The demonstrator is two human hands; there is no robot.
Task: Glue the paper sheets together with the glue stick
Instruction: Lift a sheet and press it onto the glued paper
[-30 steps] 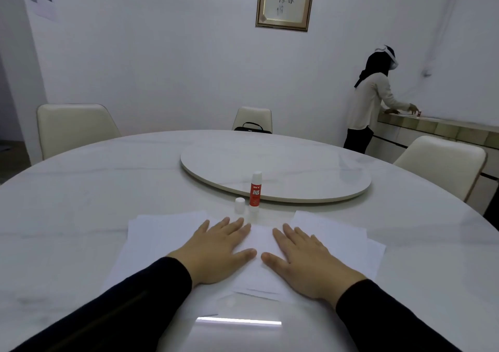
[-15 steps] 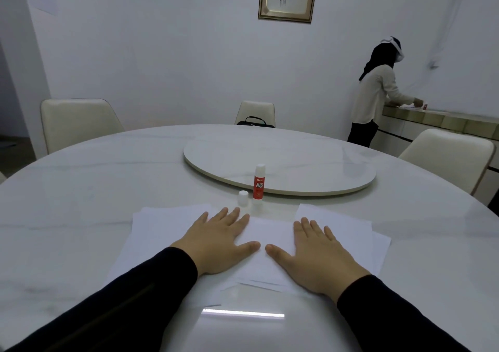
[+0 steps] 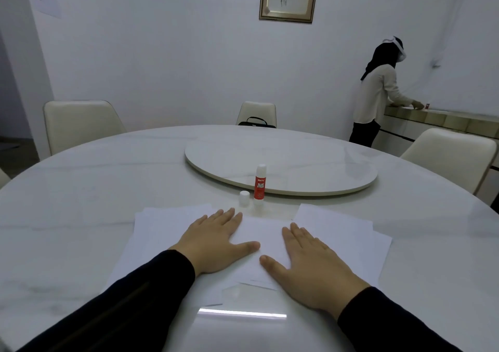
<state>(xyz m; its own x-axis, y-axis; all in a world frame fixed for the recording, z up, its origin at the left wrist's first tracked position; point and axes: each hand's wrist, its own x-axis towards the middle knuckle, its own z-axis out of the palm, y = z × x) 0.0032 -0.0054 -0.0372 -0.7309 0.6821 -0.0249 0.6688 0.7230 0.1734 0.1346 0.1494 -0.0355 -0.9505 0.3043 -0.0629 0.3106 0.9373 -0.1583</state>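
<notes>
White paper sheets (image 3: pixel 334 232) under two flat hands (image 3: pixel 216 241)

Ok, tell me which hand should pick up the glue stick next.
Left, probably. The left hand lies flat with its fingertips nearer the upright glue stick; the right hand sits further back on the paper sheets.

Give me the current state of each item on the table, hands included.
glue stick: upright, uncapped
cap: off, standing left of the glue stick
paper sheets: overlapping, flat on the table
left hand: flat on the sheets, fingers straight
right hand: flat on the sheets, palm down
turntable: bare
</notes>
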